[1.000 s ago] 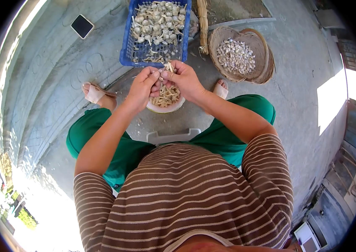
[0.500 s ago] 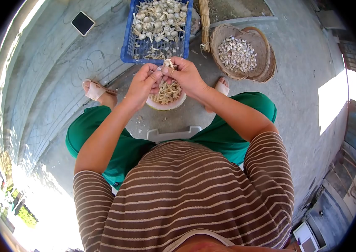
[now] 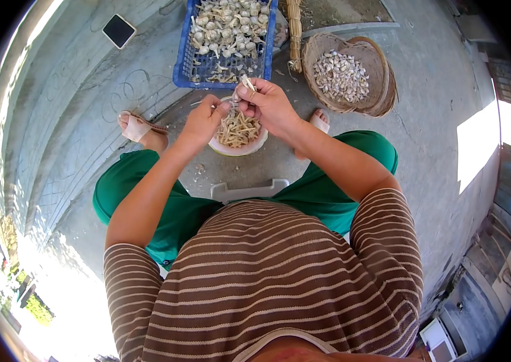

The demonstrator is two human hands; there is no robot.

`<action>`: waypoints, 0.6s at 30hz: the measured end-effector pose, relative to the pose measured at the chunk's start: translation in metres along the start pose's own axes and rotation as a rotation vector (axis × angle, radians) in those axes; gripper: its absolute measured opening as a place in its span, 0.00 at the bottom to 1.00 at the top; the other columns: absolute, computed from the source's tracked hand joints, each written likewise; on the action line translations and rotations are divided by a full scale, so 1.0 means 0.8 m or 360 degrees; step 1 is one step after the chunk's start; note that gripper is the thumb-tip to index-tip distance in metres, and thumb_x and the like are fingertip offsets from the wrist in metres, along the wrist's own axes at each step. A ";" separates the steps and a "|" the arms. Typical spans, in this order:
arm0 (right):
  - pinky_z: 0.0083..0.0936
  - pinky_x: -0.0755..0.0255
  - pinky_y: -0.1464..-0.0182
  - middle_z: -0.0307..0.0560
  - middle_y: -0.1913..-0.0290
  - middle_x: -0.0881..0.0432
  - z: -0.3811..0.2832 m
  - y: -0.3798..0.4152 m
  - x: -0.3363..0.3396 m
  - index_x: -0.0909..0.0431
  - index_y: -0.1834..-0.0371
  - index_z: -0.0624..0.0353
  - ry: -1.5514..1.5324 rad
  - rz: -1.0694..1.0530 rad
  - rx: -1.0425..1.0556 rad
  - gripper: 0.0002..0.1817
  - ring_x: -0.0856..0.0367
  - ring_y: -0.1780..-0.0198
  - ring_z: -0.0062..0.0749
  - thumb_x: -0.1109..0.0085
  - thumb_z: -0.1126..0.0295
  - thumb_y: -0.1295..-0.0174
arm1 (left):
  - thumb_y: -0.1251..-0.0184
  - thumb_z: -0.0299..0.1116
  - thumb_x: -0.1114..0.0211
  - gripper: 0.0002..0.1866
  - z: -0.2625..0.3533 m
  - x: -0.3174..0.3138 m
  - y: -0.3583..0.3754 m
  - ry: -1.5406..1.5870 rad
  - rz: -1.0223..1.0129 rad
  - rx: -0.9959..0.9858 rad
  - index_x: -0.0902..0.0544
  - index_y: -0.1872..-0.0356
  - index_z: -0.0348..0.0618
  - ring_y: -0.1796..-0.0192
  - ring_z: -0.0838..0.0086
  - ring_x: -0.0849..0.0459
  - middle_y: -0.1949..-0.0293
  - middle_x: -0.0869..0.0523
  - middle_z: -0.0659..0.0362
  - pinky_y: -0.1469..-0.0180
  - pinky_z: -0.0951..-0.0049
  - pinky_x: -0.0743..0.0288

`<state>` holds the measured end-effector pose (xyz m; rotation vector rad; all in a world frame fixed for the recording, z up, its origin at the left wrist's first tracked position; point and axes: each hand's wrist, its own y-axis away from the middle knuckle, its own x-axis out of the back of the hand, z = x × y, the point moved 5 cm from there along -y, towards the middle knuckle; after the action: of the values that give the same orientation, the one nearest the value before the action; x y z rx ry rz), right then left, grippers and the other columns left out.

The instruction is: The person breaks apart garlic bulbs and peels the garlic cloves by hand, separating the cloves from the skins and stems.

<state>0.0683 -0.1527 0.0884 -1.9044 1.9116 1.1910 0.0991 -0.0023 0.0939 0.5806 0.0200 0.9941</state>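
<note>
My right hand (image 3: 270, 110) pinches a garlic bulb (image 3: 245, 83), its pale dry stem poking up past the thumb. Most of the bulb is hidden by the fingers. Just left of it, my left hand (image 3: 202, 120) is closed with thumb and fingertips together; a small pale scrap shows by the fingers, too small to name. Below both hands stands a white bowl (image 3: 263, 141) filled with dry garlic stems and skins (image 3: 237, 131). Beyond the hands, a blue plastic crate (image 3: 181, 63) holds many garlic bulbs (image 3: 228, 27), with loose scraps at its near end.
Right of the crate sits a wicker basket (image 3: 382, 69) with separated garlic cloves (image 3: 341, 76). A straw bundle (image 3: 294, 33) lies between them. A dark-screened tablet or phone (image 3: 119, 32) rests on the floor at far left. My sandalled feet flank the bowl.
My hands have drawn apart slightly: the left has moved left and a little down. The right has turned, keeping the garlic, whose stem now points up.
</note>
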 end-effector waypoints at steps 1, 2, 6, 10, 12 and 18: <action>0.14 0.33 0.73 0.37 0.72 0.22 0.000 0.000 0.000 0.23 0.64 0.60 0.0069 0.0009 0.0004 0.07 0.26 0.73 0.16 0.42 0.68 0.38 | 0.31 0.42 0.44 0.13 0.007 0.002 -0.001 -0.0478 0.0120 -0.0294 0.28 0.62 0.42 0.79 0.83 0.32 0.80 0.27 0.64 0.78 0.80 0.39; 0.14 0.33 0.75 0.37 0.73 0.23 0.000 0.000 0.000 0.23 0.66 0.60 0.0137 0.0018 0.0009 0.07 0.28 0.75 0.16 0.42 0.68 0.38 | 0.31 0.42 0.44 0.13 0.002 0.004 -0.003 -0.0479 0.0120 -0.0294 0.28 0.62 0.42 0.79 0.83 0.32 0.80 0.27 0.64 0.78 0.80 0.39; 0.15 0.35 0.76 0.36 0.74 0.24 -0.002 0.002 -0.005 0.23 0.67 0.60 0.0485 0.0029 0.0074 0.08 0.30 0.76 0.15 0.44 0.67 0.36 | 0.31 0.42 0.44 0.13 0.012 -0.009 -0.003 0.0033 -0.0169 -0.0251 0.25 0.61 0.41 0.78 0.83 0.32 0.79 0.26 0.63 0.76 0.80 0.38; 0.15 0.34 0.74 0.40 0.69 0.24 -0.003 0.003 -0.019 0.25 0.61 0.62 -0.0042 -0.0149 -0.0117 0.08 0.29 0.75 0.20 0.50 0.68 0.33 | 0.30 0.41 0.46 0.13 0.019 -0.008 0.000 0.0474 -0.0123 -0.0129 0.26 0.65 0.40 0.80 0.86 0.36 0.82 0.31 0.67 0.78 0.82 0.42; 0.16 0.31 0.72 0.43 0.66 0.22 -0.004 0.005 -0.024 0.27 0.58 0.63 -0.0399 -0.0177 -0.0226 0.09 0.26 0.74 0.23 0.52 0.69 0.32 | 0.29 0.40 0.47 0.13 0.022 -0.001 0.002 0.0649 -0.0125 -0.0074 0.26 0.67 0.40 0.81 0.86 0.39 0.82 0.34 0.69 0.79 0.83 0.44; 0.22 0.22 0.63 0.54 0.57 0.21 -0.010 0.006 -0.023 0.32 0.52 0.66 -0.0138 -0.0260 -0.0111 0.10 0.19 0.65 0.32 0.57 0.73 0.32 | 0.28 0.39 0.49 0.12 0.028 0.010 0.004 0.1048 -0.0114 0.0030 0.28 0.68 0.43 0.82 0.86 0.44 0.83 0.39 0.70 0.80 0.84 0.49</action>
<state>0.0696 -0.1446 0.1074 -1.9658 1.6570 1.2831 0.1074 -0.0048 0.1164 0.2465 0.6297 1.0784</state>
